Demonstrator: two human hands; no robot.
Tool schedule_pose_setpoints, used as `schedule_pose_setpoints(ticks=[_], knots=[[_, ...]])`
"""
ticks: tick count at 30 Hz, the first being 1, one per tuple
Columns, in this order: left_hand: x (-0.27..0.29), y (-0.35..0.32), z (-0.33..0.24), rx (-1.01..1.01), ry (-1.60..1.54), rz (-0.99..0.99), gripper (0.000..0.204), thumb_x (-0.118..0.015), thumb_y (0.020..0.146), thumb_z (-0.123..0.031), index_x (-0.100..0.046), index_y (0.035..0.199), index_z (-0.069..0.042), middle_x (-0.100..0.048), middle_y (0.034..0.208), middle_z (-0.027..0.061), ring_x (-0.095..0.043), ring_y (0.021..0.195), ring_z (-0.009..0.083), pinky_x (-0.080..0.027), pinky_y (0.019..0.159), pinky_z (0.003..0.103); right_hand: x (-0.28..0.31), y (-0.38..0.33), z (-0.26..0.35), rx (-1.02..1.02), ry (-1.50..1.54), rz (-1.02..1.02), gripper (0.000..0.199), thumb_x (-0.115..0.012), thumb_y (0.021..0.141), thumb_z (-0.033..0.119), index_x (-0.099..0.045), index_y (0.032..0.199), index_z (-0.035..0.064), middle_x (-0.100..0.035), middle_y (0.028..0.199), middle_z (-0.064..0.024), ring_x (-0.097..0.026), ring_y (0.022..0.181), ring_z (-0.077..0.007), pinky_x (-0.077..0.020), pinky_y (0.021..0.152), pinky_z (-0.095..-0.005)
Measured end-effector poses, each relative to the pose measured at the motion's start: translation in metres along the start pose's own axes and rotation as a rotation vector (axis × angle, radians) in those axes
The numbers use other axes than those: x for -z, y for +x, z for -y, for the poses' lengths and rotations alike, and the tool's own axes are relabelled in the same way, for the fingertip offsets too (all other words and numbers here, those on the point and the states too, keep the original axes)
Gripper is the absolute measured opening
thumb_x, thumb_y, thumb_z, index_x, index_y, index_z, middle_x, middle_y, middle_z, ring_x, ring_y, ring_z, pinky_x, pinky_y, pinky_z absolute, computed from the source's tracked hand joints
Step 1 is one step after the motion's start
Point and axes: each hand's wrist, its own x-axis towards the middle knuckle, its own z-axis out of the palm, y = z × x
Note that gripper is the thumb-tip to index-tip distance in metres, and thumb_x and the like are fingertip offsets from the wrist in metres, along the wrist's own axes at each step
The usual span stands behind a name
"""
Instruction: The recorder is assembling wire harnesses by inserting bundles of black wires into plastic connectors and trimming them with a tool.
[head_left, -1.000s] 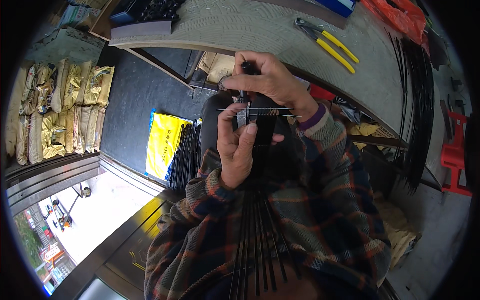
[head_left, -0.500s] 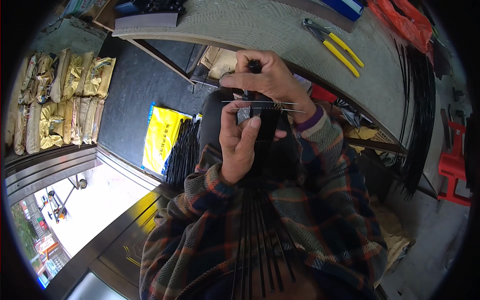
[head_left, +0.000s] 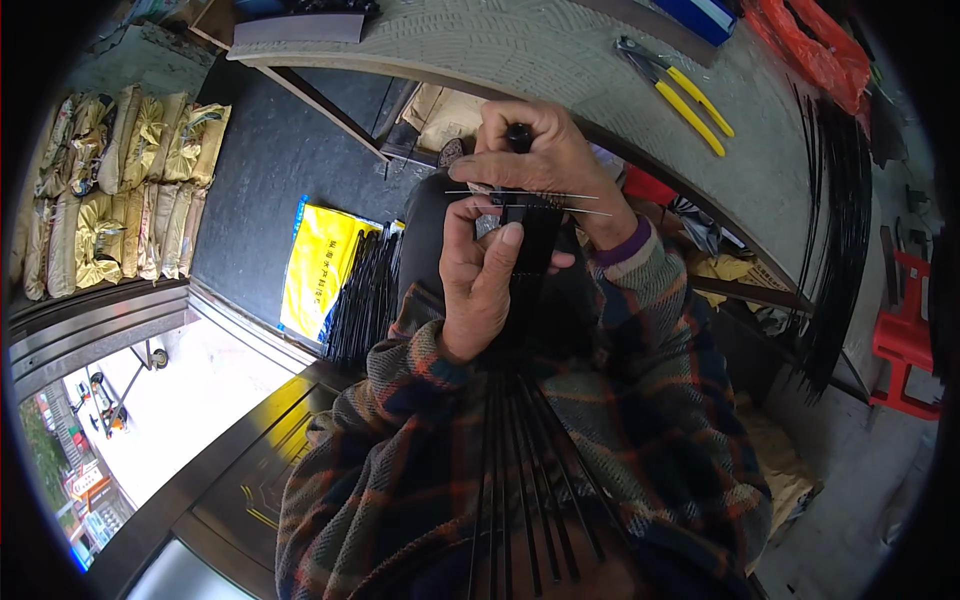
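Fingers [head_left: 497, 262] of the worker's left hand [head_left: 474, 295] pinch flat black strips [head_left: 535, 247] before the plaid garment [head_left: 650, 430]; two metal rods [head_left: 575, 196] cross their far end. Right hand [head_left: 548, 165]: fingers curled around a black-knobbed tool [head_left: 518, 136]. Yellow-handled cutters [head_left: 690, 118] rest on the surface [head_left: 540, 60].

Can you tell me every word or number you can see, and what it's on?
Yellow bag: a line of dark characters, which I won't copy out.
Signs outside: too small and blurred to read.
Brown packaging under the gray table: dark marks, too small to read.
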Motion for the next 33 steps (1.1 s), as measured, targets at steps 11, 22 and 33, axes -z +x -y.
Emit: schedule_pose_setpoints(ticks=[11,22,33], knots=[[-0.005,0.0,-0.005,-0.054,0.019,-0.011,0.027,-0.039,0.091,-0.006,-0.026,0.114,-0.003,-0.057,0.098,0.0185,-0.062,0.079,0.0235,-0.051,0.071,0.03,-0.004,-0.001,0.006,-0.014,0.099,-0.062,0.031,-0.077,0.064,0.013,-0.047,0.056,0.0062,-0.037,0.057,0.0057,-0.036,0.054,-0.0027,-0.0296,0.048,-0.0188],[0.004,0.007,-0.006,-0.166,-0.028,-0.11,0.027,-0.042,0.09,-0.003,-0.031,0.115,-0.003,-0.055,0.102,0.0145,-0.059,0.085,0.0207,-0.049,0.074,0.029,-0.005,-0.051,-0.01,-0.018,0.664,-0.353,0.045,-0.058,0.083,0.038,-0.059,0.093,-0.0052,-0.05,0.069,-0.0014,-0.04,0.054,-0.0054,-0.0366,0.049,-0.0181],[0.008,0.002,0.001,-0.19,0.108,-0.159,0.031,-0.043,0.089,-0.002,-0.032,0.117,-0.004,-0.054,0.097,0.0075,-0.048,0.085,0.0071,-0.038,0.076,0.018,-0.036,-0.069,0.02,-0.208,0.323,-0.739,0.015,-0.055,0.084,0.011,-0.056,0.086,-0.0035,-0.057,0.067,-0.0087,-0.045,0.049,-0.0076,-0.0435,0.05,-0.0213]])
